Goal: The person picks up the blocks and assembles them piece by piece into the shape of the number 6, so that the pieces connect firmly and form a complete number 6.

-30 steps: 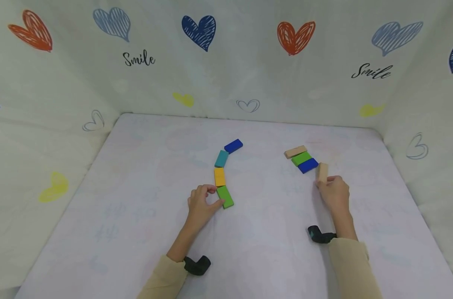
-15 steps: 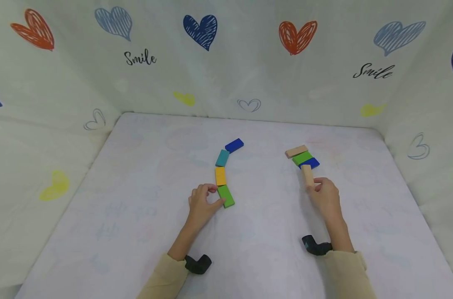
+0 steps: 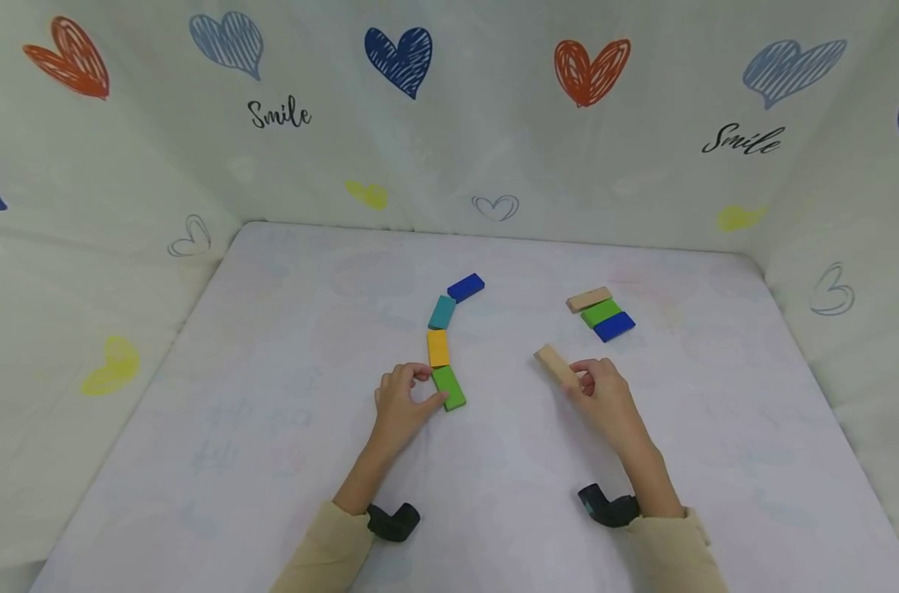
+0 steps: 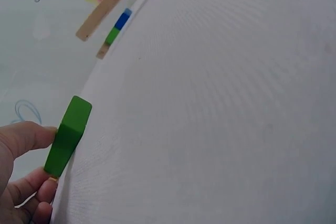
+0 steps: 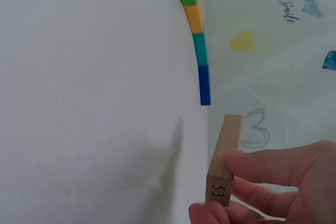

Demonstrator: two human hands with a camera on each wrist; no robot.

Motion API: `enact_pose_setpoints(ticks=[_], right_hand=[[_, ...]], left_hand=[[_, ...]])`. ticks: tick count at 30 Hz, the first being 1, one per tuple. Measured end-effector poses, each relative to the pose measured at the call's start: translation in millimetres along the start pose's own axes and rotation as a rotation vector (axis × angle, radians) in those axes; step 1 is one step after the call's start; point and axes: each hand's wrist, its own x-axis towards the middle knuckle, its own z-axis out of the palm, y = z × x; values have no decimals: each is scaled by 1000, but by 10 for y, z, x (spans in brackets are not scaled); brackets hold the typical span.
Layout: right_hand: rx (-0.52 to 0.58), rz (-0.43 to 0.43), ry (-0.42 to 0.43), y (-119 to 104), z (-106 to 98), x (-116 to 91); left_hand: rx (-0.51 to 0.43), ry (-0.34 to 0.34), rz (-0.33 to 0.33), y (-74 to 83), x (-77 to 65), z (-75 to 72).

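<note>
1. Bench (image 3: 508,494): open room between curved block row (image 3: 437,348) and cluster (image 3: 601,313); rear edge behind both.
2. Left grip (image 3: 400,403): pinching row-end green block (image 3: 449,389), likely steadying it.
3. Right grip (image 3: 605,399): pinching wooden block (image 3: 556,365) near one end, apparently keeping its other end unobstructed.
4. Wooden block: above bench, touching neither group.

Yellow block (image 3: 438,347) mostly hidden, left wrist view

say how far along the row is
Looks done: blue block, teal block, yellow block and green block arranged in a curve, left hand touching the green. In hand: wooden block, pinched by the right hand. Probably left: second wooden block, second green block and second blue block, lying together.
</note>
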Motion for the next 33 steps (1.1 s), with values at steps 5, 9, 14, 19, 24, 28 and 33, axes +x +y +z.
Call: enact_pose_setpoints(ticks=[5, 9, 14, 19, 24, 28, 33], right_hand=[[2, -83, -47, -58, 109, -17], [1, -109, -90, -101, 177, -25], [0, -126, -144, -151, 238, -31], [11, -155, -204, -175, 303, -44], [40, -199, -257, -195, 361, -55], [55, -253, -290, -216, 402, -57], [58, -277, -322, -250, 441, -61]], left_hand=[[0, 3, 4, 1, 2, -2], [0, 2, -2, 8, 3, -4], [-2, 3, -5, 19, 5, -7], [3, 1, -6, 18, 8, -2], [0, -1, -7, 29, 11, -7], [4, -2, -8, 29, 13, -9], [5, -2, -3, 14, 17, -6]])
